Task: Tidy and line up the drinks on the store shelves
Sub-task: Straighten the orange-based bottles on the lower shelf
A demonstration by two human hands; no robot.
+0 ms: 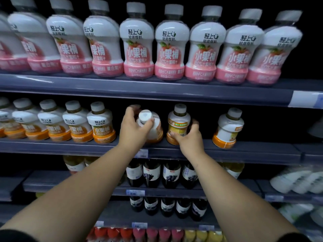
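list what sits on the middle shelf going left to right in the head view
row of orange bottles → tipped bottle in the left hand → upright bottle in the right hand → lone bottle

A single camera rode on the person's head and faced the store shelving nearly square-on. It stood so close that the two bare forearms ran up from the bottom corners across the lower half of the view. It looked forward and a little down. The row of pink bottles [171, 44] filled the top, the middle shelf [253, 151] crossed the centre, and the dark bottles [152, 173] sat lower down. The wide lens bowed the shelf edges and leaned the outer bottles. Near mid-frame the left hand [134, 127] gripped a tilted bottle [153, 130] and the right hand [189, 138] an upright bottle [178, 121].
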